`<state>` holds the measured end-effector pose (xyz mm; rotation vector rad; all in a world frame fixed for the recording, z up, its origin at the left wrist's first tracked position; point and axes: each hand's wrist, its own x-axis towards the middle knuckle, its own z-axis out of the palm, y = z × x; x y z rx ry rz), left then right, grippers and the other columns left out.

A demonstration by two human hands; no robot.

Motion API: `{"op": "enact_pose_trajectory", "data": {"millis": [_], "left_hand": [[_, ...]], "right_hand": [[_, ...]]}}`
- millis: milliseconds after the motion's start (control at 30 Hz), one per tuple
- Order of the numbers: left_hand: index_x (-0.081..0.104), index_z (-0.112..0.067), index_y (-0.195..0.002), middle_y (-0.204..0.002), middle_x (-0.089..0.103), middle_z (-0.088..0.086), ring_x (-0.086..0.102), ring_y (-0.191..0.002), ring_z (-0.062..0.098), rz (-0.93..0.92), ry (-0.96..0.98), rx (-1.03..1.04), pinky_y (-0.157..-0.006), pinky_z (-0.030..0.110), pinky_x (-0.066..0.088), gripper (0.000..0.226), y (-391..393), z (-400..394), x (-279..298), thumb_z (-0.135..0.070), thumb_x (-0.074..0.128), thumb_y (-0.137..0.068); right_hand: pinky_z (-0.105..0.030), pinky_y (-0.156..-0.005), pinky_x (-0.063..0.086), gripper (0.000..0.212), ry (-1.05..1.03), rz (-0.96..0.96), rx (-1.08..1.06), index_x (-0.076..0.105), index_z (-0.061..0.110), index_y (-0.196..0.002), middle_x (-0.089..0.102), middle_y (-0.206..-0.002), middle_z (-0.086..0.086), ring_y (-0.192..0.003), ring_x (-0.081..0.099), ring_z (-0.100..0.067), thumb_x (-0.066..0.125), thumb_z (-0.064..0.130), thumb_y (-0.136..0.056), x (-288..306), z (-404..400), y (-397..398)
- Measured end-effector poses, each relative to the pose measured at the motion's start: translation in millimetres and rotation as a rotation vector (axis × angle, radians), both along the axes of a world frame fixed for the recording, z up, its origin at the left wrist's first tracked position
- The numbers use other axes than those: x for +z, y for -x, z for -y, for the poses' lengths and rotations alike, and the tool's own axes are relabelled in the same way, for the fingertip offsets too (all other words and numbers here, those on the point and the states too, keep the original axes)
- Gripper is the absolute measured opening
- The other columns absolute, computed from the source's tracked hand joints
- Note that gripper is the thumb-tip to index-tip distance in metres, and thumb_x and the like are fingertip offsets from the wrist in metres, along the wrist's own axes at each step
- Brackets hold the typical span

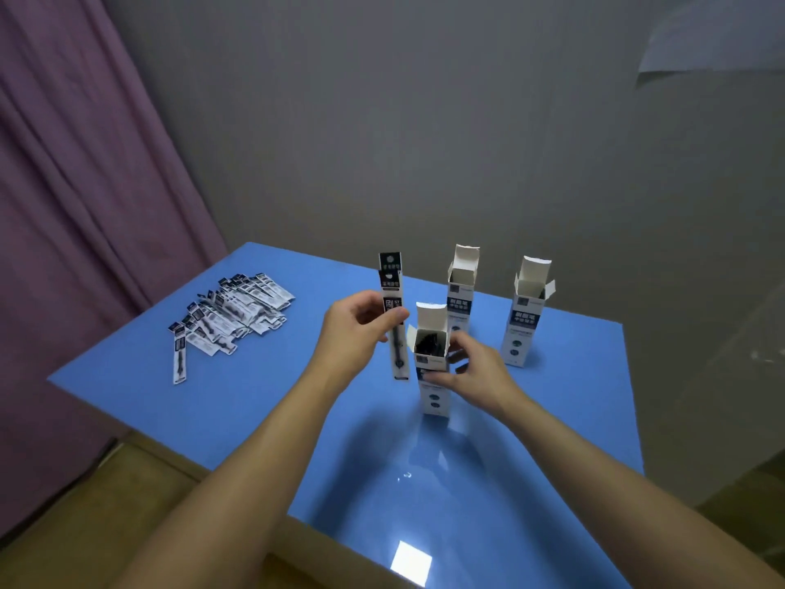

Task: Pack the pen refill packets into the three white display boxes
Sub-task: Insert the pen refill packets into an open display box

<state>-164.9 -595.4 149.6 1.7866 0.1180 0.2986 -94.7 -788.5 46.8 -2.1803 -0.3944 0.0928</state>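
Grey wall (424, 121) stands behind a blue table (263, 401), and a purple curtain (76, 184) hangs at the left side. On the far left part of the table lies a loose pile (231, 316) of refill packets, well apart from the boxes. One light sheet (713, 36) shows at the upper right corner, blurred.

Three white boxes stand upright with top flaps open. The near box (433, 376) is in the middle and has dark packets inside its mouth. The back box (461, 295) is just behind it, and the right box (524, 316) stands more to the right, apart from both.

The left hand (361, 329) is raised over the table, fingers and thumb curled, and it pinches two or more packets (393, 299) upright, just beside the near box on its left. The packets' lower end hangs close to the table. The right hand (475, 371) grips the near box from its right side, thumb on the front face, fingers going behind it. Both forearms reach in from the lower edge
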Motion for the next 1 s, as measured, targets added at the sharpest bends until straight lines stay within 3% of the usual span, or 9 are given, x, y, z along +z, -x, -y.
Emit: {"op": "enact_pose_trajectory", "data": {"millis": [233, 400, 633, 800, 867, 1000], "left_hand": [[0.072, -0.008, -0.091, -0.083, 0.072, 0.012, 0.063, -0.066, 0.006, 0.150, 0.021, 0.002, -0.047, 0.009, 0.039, 0.004, 42.5, 38.1, 29.7, -0.008, 0.074, -0.089], [0.069, -0.014, -0.086, -0.082, 0.071, 0.015, 0.065, -0.068, 0.010, 0.322, 0.057, -0.014, -0.062, 0.019, 0.050, 0.013, 60.4, 57.2, 39.2, -0.002, 0.075, -0.085], [0.069, -0.019, -0.085, -0.085, 0.072, 0.012, 0.065, -0.071, 0.015, 0.372, 0.045, -0.014, -0.062, 0.017, 0.047, 0.018, 71.0, 73.2, 30.9, -0.003, 0.077, -0.084], [0.072, -0.029, -0.086, -0.082, 0.074, -0.001, 0.069, -0.081, 0.030, 0.405, 0.020, -0.080, -0.079, 0.046, 0.059, 0.025, 67.9, 81.7, 15.7, -0.006, 0.079, -0.082], [0.072, -0.028, -0.087, -0.083, 0.073, -0.005, 0.069, -0.081, 0.025, 0.381, -0.053, -0.094, -0.081, 0.043, 0.057, 0.020, 67.1, 84.3, 7.1, -0.011, 0.081, -0.081], [0.070, -0.031, -0.083, -0.088, 0.068, -0.018, 0.060, -0.089, 0.011, 0.359, -0.321, -0.063, -0.081, 0.021, 0.043, 0.016, 63.1, 82.9, -7.5, -0.028, 0.084, -0.077]], "right_hand": [[-0.033, -0.080, 0.055, 0.043, -0.081, 0.106, 0.058, 0.063, 0.034, -0.104, 0.067, -0.096, 0.017, -0.092, 0.062, -0.006, 0.088, 0.033, -0.069, 3.5, 31.4, 44.8], [-0.036, -0.080, 0.057, 0.039, -0.173, 0.108, 0.095, 0.064, 0.032, -0.103, 0.067, -0.097, 0.014, -0.091, 0.063, -0.013, 0.087, 0.026, -0.072, 0.5, 48.8, 80.0], [-0.034, -0.082, 0.056, 0.041, -0.250, 0.096, 0.122, 0.066, 0.027, -0.107, 0.069, -0.102, 0.011, -0.094, 0.063, -0.017, 0.089, 0.019, -0.073, 11.4, 63.5, 101.5], [-0.038, -0.081, 0.057, 0.045, -0.300, 0.082, 0.114, 0.067, 0.026, -0.109, 0.070, -0.102, 0.008, -0.093, 0.064, -0.020, 0.089, 0.017, -0.072, 16.2, 68.2, 101.6], [-0.040, -0.080, 0.057, 0.045, -0.312, 0.085, 0.102, 0.066, 0.027, -0.108, 0.070, -0.099, 0.007, -0.091, 0.064, -0.020, 0.089, 0.016, -0.071, 17.0, 68.3, 101.0], [-0.039, -0.080, 0.056, 0.043, -0.322, 0.081, 0.088, 0.065, 0.030, -0.106, 0.070, -0.098, 0.008, -0.091, 0.066, -0.019, 0.088, 0.017, -0.071, 21.7, 67.4, 98.8]]}}
